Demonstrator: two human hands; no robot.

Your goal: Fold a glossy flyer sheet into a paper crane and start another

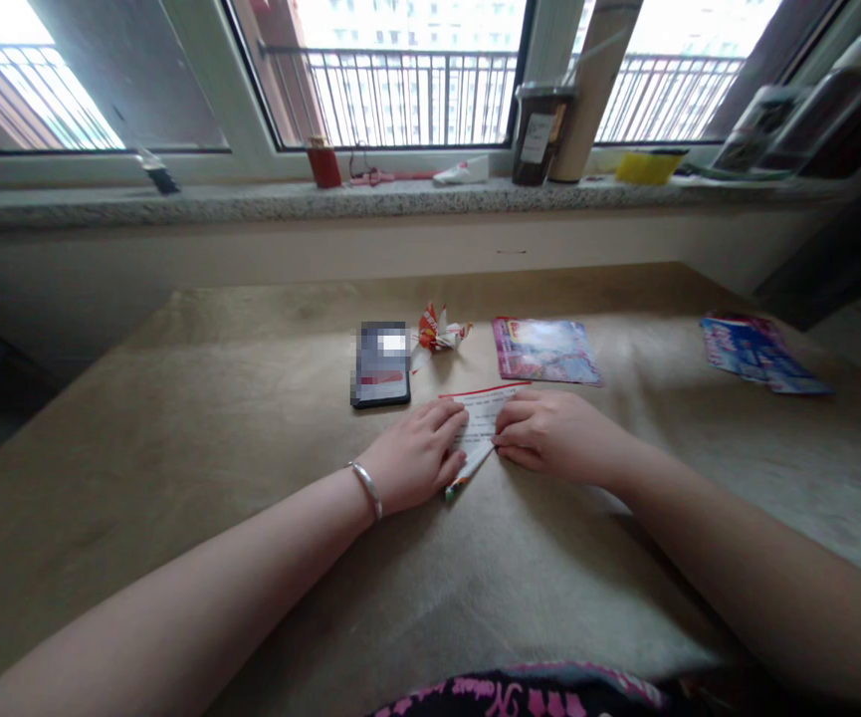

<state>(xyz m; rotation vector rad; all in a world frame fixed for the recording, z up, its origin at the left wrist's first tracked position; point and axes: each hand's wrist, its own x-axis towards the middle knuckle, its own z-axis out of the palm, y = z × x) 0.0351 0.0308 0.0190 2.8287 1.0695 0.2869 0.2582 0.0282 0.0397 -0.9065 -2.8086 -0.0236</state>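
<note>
A folded sheet of printed white paper [481, 418] with a red edge lies on the tan table [176, 458] between both hands. My left hand [415, 456], with a silver bracelet at the wrist, presses curled fingers on the paper's left side. My right hand [549, 433] presses curled fingers on its right side. The paper's lower tip pokes out under my left hand.
A phone [381, 364] lies just beyond the paper. A folded paper figure [439, 331] sits beside it. Colourful leaflets lie at the middle [545, 351] and far right [758, 354]. The windowsill [251, 199] holds a red cup [323, 161], a dark jar [538, 134] and a yellow object [650, 165].
</note>
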